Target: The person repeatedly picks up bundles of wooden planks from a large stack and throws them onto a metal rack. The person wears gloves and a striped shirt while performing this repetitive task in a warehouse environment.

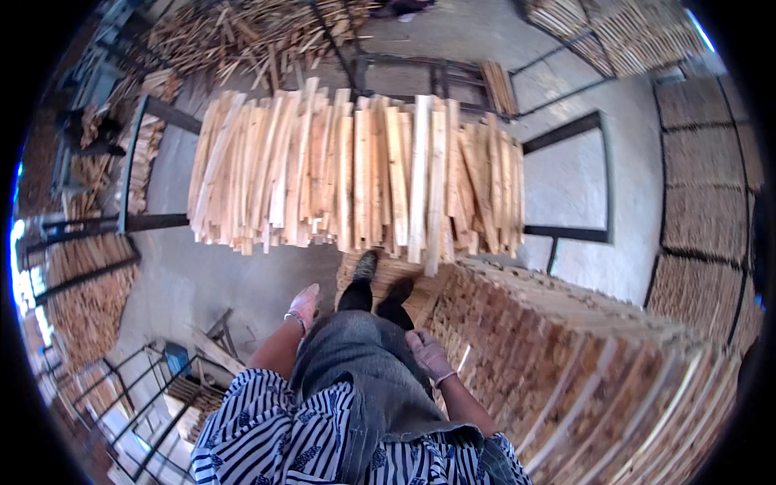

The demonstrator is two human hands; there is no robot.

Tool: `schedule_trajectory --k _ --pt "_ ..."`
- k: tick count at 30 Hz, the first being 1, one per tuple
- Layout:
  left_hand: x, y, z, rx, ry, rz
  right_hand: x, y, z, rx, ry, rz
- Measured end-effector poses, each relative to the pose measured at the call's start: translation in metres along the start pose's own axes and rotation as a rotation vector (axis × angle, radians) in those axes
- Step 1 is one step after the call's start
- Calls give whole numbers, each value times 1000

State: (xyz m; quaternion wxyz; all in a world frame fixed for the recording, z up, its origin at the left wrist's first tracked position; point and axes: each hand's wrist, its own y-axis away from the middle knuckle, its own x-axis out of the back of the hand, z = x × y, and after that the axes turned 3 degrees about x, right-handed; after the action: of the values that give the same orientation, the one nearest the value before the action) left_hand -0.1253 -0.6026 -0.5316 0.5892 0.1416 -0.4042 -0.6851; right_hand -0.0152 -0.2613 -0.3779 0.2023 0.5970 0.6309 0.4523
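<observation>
My left hand (304, 305), in a thin pale glove, hangs beside my grey apron (356, 372) with its fingers extended and nothing visible in it. My right hand (428, 354), gloved likewise, hangs at the apron's other side, fingers loosely extended, close to a tall stack of wooden strips (550, 356). Both hands are apart from the row of loose pale wooden strips (356, 170) ahead of me. Those strips lie side by side across a dark metal frame (606, 178), their near ends uneven.
My shoes (366, 265) are near a low layer of wood (347, 279) between the row and the tall stack. A heap of scrap strips (242, 32) lies at the far left. Bundled wood (699, 210) lines the right side, and a metal rack (145, 404) stands at the lower left.
</observation>
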Motion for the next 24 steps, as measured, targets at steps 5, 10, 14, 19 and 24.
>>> schedule_trajectory --k 5,10,14,19,24 --pt "20 -56 -13 636 1078 283 -37 -82 -14 82 142 -269" --pt "57 -131 -35 618 1447 642 -58 -152 -5 -24 -49 -317" --pt "102 -198 -67 534 1434 776 -63 -181 37 -64 -96 -311" --pt "154 -266 -124 300 1203 668 -54 -208 64 -142 -6 -344" --pt "148 -284 -94 272 846 623 -77 -281 7 132 11 -374"
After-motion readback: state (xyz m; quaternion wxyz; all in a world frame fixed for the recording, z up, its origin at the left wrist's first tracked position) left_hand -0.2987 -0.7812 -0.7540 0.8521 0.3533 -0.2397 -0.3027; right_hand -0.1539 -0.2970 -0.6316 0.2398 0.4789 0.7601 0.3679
